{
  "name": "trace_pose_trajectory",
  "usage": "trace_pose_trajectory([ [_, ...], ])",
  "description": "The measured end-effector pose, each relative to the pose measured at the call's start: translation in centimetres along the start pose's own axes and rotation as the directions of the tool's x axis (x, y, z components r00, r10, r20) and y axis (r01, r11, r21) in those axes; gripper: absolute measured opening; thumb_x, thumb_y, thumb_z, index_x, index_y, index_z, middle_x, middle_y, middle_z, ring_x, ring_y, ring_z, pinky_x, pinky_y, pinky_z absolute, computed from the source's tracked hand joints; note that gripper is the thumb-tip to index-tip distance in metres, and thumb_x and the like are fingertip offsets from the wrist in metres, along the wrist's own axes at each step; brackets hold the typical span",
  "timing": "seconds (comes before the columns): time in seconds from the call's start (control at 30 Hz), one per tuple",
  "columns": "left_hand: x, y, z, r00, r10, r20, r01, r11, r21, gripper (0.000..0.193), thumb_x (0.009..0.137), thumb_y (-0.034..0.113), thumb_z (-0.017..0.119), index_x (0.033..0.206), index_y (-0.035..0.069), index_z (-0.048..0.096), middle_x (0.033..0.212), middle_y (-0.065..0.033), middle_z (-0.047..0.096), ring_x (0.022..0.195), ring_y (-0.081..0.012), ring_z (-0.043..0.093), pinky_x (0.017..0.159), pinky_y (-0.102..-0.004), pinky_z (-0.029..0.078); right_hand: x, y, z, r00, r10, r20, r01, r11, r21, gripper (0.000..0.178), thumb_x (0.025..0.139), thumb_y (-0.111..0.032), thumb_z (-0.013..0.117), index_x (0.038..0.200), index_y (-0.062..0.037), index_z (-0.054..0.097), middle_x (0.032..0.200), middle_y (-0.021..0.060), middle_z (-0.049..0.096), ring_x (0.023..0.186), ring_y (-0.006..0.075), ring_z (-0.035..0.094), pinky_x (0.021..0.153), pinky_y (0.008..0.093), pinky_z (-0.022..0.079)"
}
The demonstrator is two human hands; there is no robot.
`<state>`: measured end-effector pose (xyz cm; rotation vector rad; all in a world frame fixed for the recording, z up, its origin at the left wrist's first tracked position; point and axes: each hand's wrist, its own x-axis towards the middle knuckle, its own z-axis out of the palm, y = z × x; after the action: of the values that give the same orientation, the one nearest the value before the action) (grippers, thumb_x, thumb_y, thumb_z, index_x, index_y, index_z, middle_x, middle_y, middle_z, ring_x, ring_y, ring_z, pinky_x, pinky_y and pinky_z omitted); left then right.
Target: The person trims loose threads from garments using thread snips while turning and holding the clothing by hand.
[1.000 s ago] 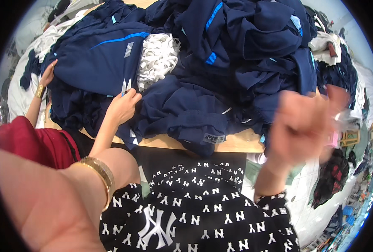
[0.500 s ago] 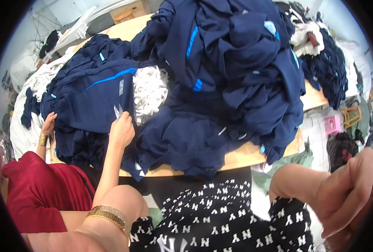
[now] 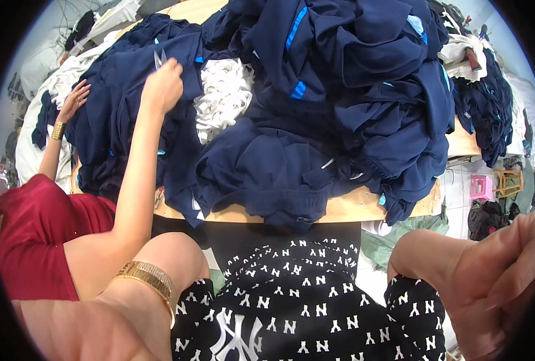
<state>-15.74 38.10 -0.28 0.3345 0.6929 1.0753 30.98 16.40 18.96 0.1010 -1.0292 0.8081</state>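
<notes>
Left hand: the left hand (image 3: pixel 74 331) is raised, short of the tabletop's (image 3: pixel 360 209) near edge, wrist foremost with a gold watch (image 3: pixel 150 277); its fingers fall out of view, so I cannot tell whether they are spread or pinching.
Right hand: the right hand (image 3: pixel 502 283) is up beyond the near right corner, fingers bent in and lying against one another; no cloth shows in it, though I cannot tell if the fingertips pinch anything.
Front garment: the navy front garment (image 3: pixel 255 156) lies crumpled at the middle of the near edge, its band hanging over; neither hand touches it.
White bands: a tangle of white bands (image 3: pixel 222 99) sits behind it, between the left heap (image 3: pixel 114 114) and the tall heap (image 3: pixel 363 90).
Co-worker: a person in a red sleeve (image 3: pixel 56 222) is at the near left corner, with snips (image 3: pixel 160 58) pointing up above the left heap.
Good handling: any grip on the front garment would probably be cleanest at the overhanging band, one hand steadying the cloth behind, well clear of the snips and bands.
</notes>
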Motion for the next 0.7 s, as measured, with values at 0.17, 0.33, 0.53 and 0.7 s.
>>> trace_pose_trajectory([
  [0.17,-1.3,0.6,-4.1,0.972,0.22,0.079,-0.233,0.935,0.267,0.023,0.082,0.024,0.051,0.061,0.018,0.057,0.045,-0.0012,0.039,0.056,-0.0216,0.054,0.051,-0.0345,0.042,0.4,1.0,0.3,0.999,0.006,0.042,-0.006,1.0,0.001,0.025,0.085,-0.015,0.062,0.103,-0.0002,0.054,0.056,-0.0024,0.04,0.041,0.0074,0.036,0.036,0.0228,0.037],
  [0.33,-4.2,6.0,-6.1,0.962,0.272,0.033,-0.264,0.887,0.379,0.023,0.081,0.025,0.052,0.061,0.018,0.059,0.046,-0.0013,0.042,0.059,-0.0214,0.054,0.052,-0.0348,0.042,1.1,2.8,1.1,0.997,-0.006,0.078,0.007,1.0,-0.017,0.027,0.084,-0.015,0.064,0.104,-0.0001,0.054,0.057,-0.0023,0.04,0.041,0.0071,0.036,0.035,0.0216,0.037],
  [0.53,-6.0,8.1,-5.4,0.936,0.348,-0.06,-0.268,0.812,0.518,0.023,0.08,0.026,0.052,0.06,0.019,0.06,0.049,-0.0015,0.046,0.063,-0.0211,0.055,0.053,-0.0352,0.042,1.9,-0.1,0.3,0.992,0.029,0.119,-0.024,0.999,-0.046,0.03,0.082,-0.015,0.067,0.105,0.0,0.054,0.058,-0.0022,0.041,0.04,0.0067,0.036,0.034,0.0203,0.038],
  [0.7,-9.0,5.1,0.6,0.893,0.43,-0.131,-0.27,0.746,0.609,0.023,0.08,0.026,0.053,0.06,0.019,0.061,0.05,-0.0016,0.048,0.065,-0.0209,0.056,0.054,-0.0355,0.043,0.1,4.2,-0.1,0.966,0.255,0.049,-0.248,0.963,-0.109,0.035,0.098,-0.03,0.044,0.114,0.0005,0.053,0.057,-0.0035,0.037,0.038,0.0044,0.029,0.03,0.019,0.031],
])
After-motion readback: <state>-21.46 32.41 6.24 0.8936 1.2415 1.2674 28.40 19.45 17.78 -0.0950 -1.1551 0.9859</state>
